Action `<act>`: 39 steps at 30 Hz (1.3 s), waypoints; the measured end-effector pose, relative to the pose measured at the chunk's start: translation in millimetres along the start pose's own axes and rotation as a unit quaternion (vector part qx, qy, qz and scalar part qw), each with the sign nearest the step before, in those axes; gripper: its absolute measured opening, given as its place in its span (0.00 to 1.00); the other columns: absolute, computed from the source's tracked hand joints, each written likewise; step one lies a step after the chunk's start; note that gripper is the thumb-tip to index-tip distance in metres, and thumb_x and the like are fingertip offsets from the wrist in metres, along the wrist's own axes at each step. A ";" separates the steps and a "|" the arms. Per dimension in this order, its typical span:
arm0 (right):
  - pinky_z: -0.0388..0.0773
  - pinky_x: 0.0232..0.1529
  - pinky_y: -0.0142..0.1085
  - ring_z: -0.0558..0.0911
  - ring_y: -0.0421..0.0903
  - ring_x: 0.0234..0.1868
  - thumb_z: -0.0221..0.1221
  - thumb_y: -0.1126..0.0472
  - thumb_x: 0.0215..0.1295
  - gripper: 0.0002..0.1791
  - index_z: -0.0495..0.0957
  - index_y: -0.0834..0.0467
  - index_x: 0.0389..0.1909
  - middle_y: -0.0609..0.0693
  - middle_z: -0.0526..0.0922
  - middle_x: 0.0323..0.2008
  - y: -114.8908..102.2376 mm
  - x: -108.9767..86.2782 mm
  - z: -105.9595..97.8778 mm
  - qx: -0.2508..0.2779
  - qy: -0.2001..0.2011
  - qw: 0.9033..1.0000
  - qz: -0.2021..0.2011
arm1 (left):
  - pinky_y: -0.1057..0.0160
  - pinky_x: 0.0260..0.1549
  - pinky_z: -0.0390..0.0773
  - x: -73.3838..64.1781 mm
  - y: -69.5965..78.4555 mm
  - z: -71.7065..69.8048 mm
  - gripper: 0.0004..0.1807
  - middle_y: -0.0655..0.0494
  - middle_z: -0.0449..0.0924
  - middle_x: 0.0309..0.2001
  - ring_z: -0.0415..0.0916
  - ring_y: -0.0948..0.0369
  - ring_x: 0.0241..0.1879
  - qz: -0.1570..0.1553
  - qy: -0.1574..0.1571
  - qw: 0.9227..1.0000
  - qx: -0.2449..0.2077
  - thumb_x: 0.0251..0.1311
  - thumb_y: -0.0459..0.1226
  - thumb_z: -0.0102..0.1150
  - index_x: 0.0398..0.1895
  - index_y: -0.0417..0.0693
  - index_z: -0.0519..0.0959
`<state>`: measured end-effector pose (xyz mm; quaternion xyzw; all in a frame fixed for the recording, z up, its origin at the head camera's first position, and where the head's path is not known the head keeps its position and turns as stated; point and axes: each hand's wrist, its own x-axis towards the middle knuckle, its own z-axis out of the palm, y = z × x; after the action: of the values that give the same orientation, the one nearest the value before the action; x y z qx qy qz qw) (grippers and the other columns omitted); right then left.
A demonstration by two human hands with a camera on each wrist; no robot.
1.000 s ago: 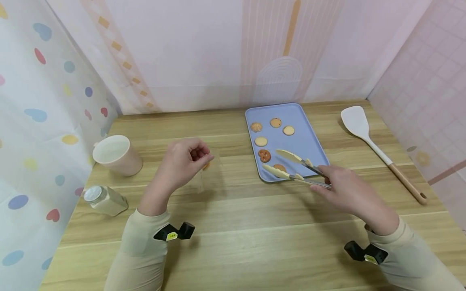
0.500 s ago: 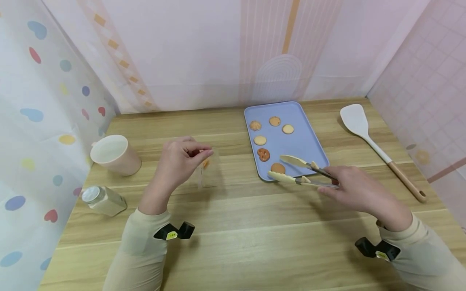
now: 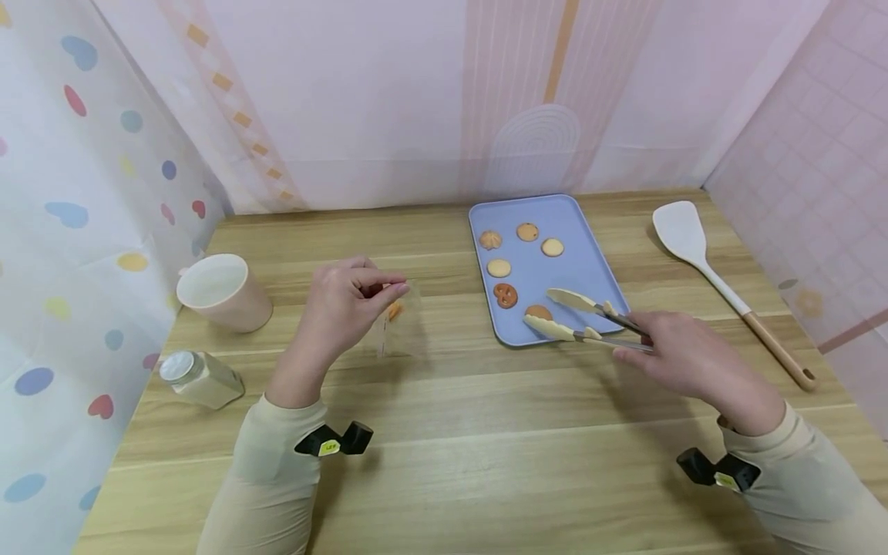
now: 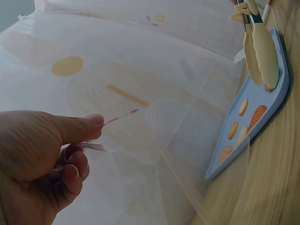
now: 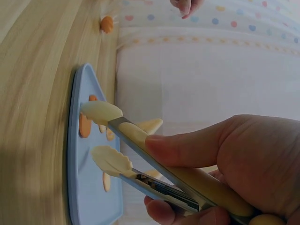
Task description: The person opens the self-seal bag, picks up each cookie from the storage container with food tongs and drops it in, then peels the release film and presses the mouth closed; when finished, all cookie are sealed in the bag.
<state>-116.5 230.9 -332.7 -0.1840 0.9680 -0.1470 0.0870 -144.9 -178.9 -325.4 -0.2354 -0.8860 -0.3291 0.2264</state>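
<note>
My left hand (image 3: pixel 340 327) pinches the upper edge of a clear plastic bag (image 4: pixel 133 112) with pink print. An orange-brown cookie (image 3: pixel 394 311) shows in the see-through bag, which hangs near the table. Tongs (image 5: pixel 133 140) with cream tips and metal arms are held in my right hand (image 3: pixel 683 358). Their tips stand apart over the near end of a blue tray (image 3: pixel 590 270). Close to the tips lies a round brown cookie (image 3: pixel 539 311), partly covered by the lower tip; contact cannot be told. A pretzel-shaped cookie (image 3: pixel 506 295) and several others lie farther up the tray.
A pink mug (image 3: pixel 229 297) and a jar with a white lid (image 3: pixel 203 379) stand on the left of the wooden table (image 3: pixel 451 462). At the right lies a white spatula (image 3: pixel 683 231) with a wooden handle. Patterned curtains rise behind and at both sides.
The tongs and my right hand have shifted to the right over the tray's near end. My left hand holds the bag in nearly the same place.
</note>
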 end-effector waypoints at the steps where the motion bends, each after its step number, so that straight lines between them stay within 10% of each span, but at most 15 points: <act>1: 0.59 0.19 0.36 0.64 0.43 0.19 0.63 0.48 0.62 0.19 0.76 0.60 0.43 0.46 0.66 0.18 1.2 0.3 0.0 0.000 0.000 1.000 0.005 | 0.71 0.15 0.60 0.0 0.1 0.0 0.04 0.63 0.72 0.17 0.62 0.67 0.16 0.000 0.000 1.000 0.001 0.51 0.35 0.72 0.29 0.44 0.89; 39: 0.57 0.19 0.36 0.62 0.43 0.18 0.62 0.52 0.64 0.12 0.72 0.56 0.32 0.46 0.63 0.17 9.1 -8.2 30.0 0.008 0.052 0.999 0.008 | 0.74 0.18 0.67 -2.1 2.3 -4.1 0.04 0.58 0.79 0.24 0.69 0.68 0.18 -0.004 -0.009 1.000 -0.005 0.54 0.28 0.66 0.31 0.41 0.88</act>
<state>-105.2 234.5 -363.0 -0.1678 0.9715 -0.1631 0.0387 -141.0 -180.8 -322.6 -0.2364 -0.8870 -0.3326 0.2160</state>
